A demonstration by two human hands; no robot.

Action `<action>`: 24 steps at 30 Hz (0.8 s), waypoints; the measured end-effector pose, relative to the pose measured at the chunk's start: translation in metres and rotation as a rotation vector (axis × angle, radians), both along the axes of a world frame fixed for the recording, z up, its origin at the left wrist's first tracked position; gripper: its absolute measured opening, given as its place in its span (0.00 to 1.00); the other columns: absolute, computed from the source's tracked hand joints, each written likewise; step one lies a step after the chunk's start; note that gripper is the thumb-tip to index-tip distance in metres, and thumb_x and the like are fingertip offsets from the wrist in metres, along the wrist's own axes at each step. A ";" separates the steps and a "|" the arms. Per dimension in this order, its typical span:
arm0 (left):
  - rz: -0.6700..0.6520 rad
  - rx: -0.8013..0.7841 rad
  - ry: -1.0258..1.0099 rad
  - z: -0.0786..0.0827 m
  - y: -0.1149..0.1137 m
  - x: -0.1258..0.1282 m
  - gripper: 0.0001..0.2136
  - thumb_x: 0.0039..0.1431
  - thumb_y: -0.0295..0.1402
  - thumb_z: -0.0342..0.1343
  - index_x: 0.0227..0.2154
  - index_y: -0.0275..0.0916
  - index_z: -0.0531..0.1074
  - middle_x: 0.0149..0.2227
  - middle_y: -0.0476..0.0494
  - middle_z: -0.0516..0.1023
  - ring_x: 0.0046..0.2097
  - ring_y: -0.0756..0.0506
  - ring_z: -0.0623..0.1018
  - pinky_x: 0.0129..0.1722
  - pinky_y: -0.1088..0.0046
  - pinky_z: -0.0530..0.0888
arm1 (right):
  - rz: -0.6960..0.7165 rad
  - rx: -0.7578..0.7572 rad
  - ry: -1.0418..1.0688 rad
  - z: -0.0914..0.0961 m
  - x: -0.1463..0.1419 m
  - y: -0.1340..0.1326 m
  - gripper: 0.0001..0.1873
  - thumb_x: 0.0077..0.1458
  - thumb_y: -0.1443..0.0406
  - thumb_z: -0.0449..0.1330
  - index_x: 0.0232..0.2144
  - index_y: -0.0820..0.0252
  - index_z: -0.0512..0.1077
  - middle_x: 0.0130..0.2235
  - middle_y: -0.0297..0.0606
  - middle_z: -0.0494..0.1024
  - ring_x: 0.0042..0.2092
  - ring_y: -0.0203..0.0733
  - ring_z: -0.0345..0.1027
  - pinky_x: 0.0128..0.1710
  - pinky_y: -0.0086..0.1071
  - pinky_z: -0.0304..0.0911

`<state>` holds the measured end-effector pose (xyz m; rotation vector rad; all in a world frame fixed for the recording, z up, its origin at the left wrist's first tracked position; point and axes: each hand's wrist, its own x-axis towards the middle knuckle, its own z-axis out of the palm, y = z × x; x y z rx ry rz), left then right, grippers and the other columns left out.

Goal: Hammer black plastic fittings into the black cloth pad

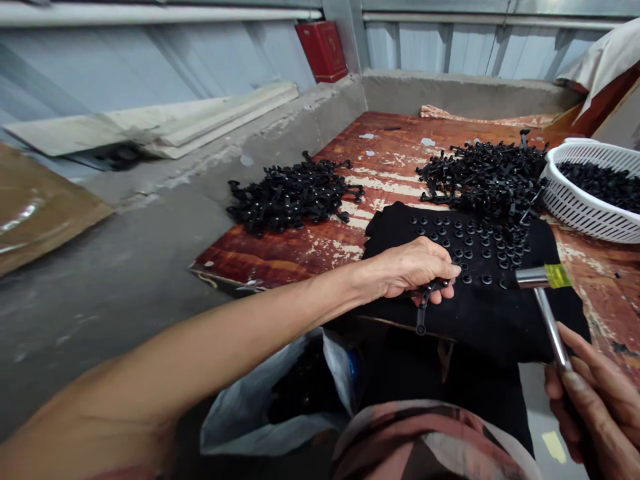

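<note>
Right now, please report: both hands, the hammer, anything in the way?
Left hand holding black parts over black cloth. Right hand gripping hammer, head above cloth. Small round pieces between left hand and hammer head.

Soft light glints on the hammer [549, 320], edges stretched.

Bluish-grey metal walls [435, 50] meet above a concrete ledge [465, 95] bordering a worn, reddish-brown wooden tabletop [250, 257].

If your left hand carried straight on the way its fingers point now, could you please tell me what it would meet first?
Probably the small round black pieces on the black fabric sheet, just beyond the left hand, though its height above them is hard to judge.
</note>
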<state>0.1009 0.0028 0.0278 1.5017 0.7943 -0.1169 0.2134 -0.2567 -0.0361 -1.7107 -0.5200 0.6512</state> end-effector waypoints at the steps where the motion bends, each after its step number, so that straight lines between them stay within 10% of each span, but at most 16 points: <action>1: 0.015 -0.014 -0.004 -0.001 -0.001 0.001 0.13 0.61 0.29 0.53 0.20 0.34 0.67 0.21 0.50 0.74 0.19 0.55 0.70 0.17 0.79 0.62 | -0.025 0.001 0.071 0.000 -0.002 -0.001 0.28 0.56 0.54 0.63 0.59 0.43 0.68 0.30 0.32 0.75 0.20 0.31 0.62 0.14 0.22 0.59; 24: 0.067 -0.120 -0.038 -0.013 -0.003 0.006 0.12 0.60 0.28 0.56 0.21 0.32 0.69 0.20 0.48 0.75 0.17 0.55 0.71 0.16 0.81 0.60 | -0.008 -0.119 0.245 -0.007 -0.003 -0.004 0.31 0.58 0.50 0.60 0.62 0.44 0.63 0.29 0.32 0.70 0.22 0.34 0.59 0.16 0.27 0.57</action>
